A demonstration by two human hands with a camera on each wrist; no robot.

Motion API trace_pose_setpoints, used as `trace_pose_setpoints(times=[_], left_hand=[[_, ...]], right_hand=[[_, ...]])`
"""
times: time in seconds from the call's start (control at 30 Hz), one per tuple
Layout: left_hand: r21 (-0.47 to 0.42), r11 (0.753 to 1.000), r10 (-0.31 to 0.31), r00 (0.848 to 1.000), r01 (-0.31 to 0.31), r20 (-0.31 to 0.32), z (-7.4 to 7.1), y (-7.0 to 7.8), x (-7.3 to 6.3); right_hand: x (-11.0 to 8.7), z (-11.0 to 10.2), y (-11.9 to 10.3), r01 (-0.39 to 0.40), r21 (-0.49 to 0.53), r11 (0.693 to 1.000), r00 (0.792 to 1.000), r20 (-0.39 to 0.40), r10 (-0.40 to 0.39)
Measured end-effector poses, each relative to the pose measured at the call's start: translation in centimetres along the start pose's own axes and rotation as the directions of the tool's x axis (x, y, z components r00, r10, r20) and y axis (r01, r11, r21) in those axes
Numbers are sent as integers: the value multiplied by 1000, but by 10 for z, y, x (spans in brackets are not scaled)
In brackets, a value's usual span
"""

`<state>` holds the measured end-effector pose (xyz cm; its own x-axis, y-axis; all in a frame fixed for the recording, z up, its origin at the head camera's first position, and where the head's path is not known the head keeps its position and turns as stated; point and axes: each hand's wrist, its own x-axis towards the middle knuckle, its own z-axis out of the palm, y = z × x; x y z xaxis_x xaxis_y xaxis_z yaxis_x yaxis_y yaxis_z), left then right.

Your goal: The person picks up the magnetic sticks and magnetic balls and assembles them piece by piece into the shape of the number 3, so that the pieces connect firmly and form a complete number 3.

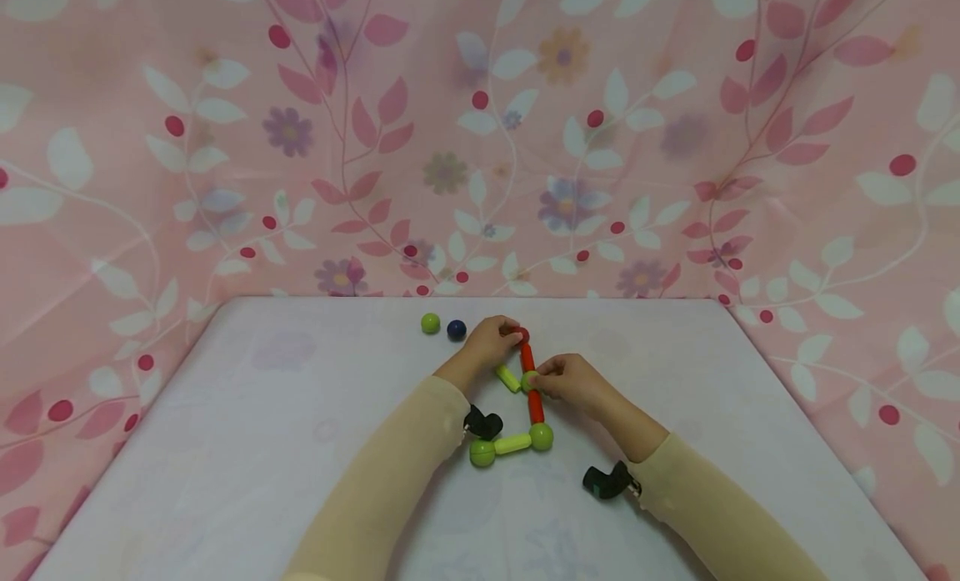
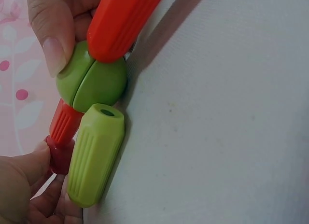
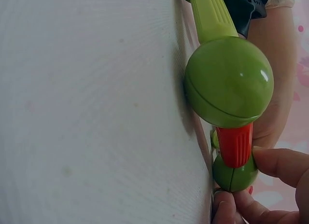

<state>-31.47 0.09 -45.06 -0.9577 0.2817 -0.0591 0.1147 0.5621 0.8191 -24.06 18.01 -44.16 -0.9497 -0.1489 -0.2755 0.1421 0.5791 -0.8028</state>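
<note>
A chain of balls and rods lies on the table. At its far end my left hand pinches a red ball, which joins a red rod. My right hand pinches the green ball in the middle of the chain. From there a second red rod runs to a near green ball. A yellow-green rod links that one to another green ball. Beside the middle ball lies a loose-looking yellow-green rod; whether it touches the ball I cannot tell.
Beyond my left hand, a green ball and a dark blue ball sit near the back of the white table. Pink floral cloth hangs behind. Black wrist cameras stick out from both sleeves, the left one close to the chain.
</note>
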Motion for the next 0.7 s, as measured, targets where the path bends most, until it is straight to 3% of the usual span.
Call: trace_pose_setpoints(times=[0.33,0.7], left_hand=[[4,1000,28,999,-28,21,-2,0,-1],[19,1000,4,1000,-4,19,0,-2,1]], right_hand=[[0,1,0,-3,-7,1000,1000,-1,3],[-1,1,-2,-1,-13,1000,1000,-1,1]])
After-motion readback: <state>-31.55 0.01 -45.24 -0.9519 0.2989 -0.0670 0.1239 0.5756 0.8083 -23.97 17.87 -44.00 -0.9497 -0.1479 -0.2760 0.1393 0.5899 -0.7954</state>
